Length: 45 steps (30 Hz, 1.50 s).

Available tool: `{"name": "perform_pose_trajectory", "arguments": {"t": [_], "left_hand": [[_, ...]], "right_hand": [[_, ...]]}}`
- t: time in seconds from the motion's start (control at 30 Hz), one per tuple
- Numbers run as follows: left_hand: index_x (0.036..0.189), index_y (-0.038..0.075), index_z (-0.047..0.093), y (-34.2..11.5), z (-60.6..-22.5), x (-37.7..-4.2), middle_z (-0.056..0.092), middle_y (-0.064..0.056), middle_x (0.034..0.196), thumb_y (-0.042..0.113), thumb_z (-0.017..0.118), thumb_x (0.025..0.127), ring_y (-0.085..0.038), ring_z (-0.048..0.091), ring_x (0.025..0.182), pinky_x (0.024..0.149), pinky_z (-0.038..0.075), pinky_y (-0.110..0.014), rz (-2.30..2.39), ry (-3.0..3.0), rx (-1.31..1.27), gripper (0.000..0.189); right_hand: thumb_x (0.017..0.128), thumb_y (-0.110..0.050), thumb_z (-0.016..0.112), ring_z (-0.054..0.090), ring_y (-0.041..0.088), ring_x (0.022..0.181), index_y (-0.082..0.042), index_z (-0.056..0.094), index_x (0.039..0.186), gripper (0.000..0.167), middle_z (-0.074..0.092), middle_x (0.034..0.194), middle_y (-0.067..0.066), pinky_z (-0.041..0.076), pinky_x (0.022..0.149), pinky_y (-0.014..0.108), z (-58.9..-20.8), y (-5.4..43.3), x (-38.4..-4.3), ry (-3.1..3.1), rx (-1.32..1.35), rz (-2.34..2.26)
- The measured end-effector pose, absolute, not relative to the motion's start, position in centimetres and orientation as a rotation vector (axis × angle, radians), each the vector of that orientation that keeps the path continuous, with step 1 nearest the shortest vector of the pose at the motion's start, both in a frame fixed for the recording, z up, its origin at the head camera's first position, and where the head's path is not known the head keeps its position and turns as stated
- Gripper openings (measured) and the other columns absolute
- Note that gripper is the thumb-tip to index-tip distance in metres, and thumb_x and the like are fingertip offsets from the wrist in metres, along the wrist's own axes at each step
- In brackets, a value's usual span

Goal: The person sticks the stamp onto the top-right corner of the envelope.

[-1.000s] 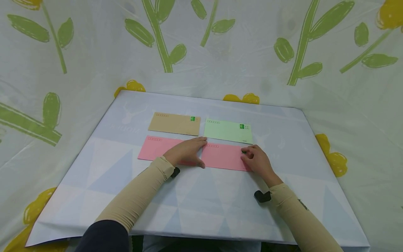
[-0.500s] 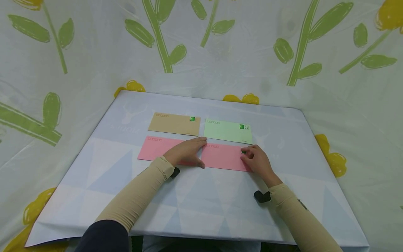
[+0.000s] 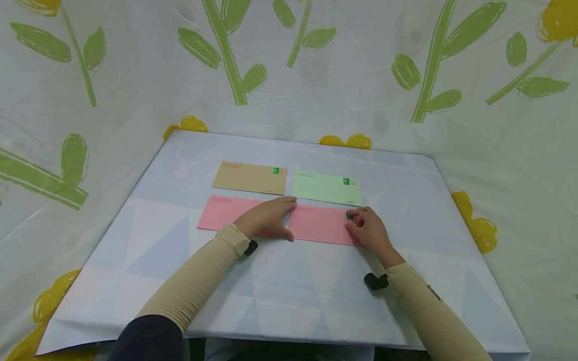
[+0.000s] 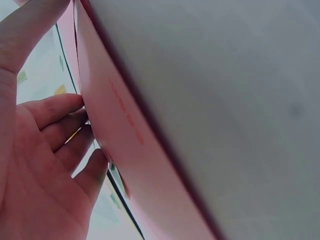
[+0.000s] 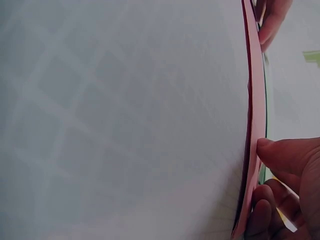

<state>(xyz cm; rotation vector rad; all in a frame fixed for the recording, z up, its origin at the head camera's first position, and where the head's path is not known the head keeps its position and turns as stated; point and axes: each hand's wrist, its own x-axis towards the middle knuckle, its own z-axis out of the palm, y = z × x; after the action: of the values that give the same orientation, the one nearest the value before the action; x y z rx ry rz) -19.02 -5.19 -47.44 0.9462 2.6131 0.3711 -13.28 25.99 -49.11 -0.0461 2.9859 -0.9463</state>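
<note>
Two pink envelopes lie side by side in the near row. My left hand rests with spread, mostly straight fingers across the left pink envelope, its fingertips and thumb reaching the left edge of the right pink envelope. At that envelope's upper right corner my right hand holds a small green stamp with bent fingers, the thumb lower on the paper. The fingers partly cover the stamp. In the right wrist view, the thumb touches the pink paper's edge.
Behind lie a brown envelope with a green stamp and a light green envelope with a green stamp. All sit on a table with a pale blue-and-white patterned cover. A curtain with printed leaves hangs behind.
My right fingers have shifted slightly, and more of the green stamp shows beside them. The left hand and the envelopes have stayed in place.
</note>
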Motion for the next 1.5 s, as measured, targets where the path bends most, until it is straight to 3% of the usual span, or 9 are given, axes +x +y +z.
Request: {"name": "perform_pose_trajectory", "arguments": {"t": [0.4,0.87,1.3,1.5], "left_hand": [[0.159,0.008,0.034,-5.5,-47.4,-19.0,0.026,-0.005,0.167,0.060,0.083,0.076,-0.021,0.021,0.155,0.126,0.021,-0.035,0.323,2.634,0.962,0.109],[0.158,0.009,0.036,-5.6,-47.2,-18.9,0.030,-0.007,0.166,0.061,0.082,0.077,-0.026,0.024,0.154,0.126,0.020,-0.038,0.303,2.657,0.996,0.107],[0.159,0.005,0.033,-7.2,-46.5,-19.2,0.029,-0.009,0.166,0.062,0.079,0.080,-0.025,0.025,0.153,0.127,0.018,-0.038,0.359,2.704,0.983,0.108],[0.160,0.007,0.029,-8.4,-45.7,-19.2,0.026,-0.007,0.167,0.060,0.078,0.083,-0.026,0.023,0.154,0.126,0.021,-0.039,0.425,2.720,0.922,0.105]], "right_hand": [[0.093,-0.021,0.075,0.054,0.026,0.094,-0.004,0.054,0.145,0.059,0.056,0.125,0.015,0.049,0.080,0.036,-49.0,25.5,-13.4,2.988,-0.022,-0.962],[0.094,-0.020,0.070,0.053,0.029,0.099,-0.002,0.053,0.145,0.057,0.054,0.128,0.019,0.050,0.084,0.041,-48.5,25.5,-13.7,2.986,-0.005,-0.935],[0.095,-0.020,0.071,0.056,0.029,0.097,-0.002,0.055,0.144,0.054,0.057,0.122,0.017,0.049,0.078,0.037,-47.9,25.8,-13.5,3.007,0.016,-0.931],[0.100,-0.024,0.062,0.059,0.031,0.101,-0.003,0.053,0.145,0.050,0.058,0.125,0.016,0.052,0.080,0.039,-46.9,26.3,-13.7,3.009,0.011,-0.951]]}}
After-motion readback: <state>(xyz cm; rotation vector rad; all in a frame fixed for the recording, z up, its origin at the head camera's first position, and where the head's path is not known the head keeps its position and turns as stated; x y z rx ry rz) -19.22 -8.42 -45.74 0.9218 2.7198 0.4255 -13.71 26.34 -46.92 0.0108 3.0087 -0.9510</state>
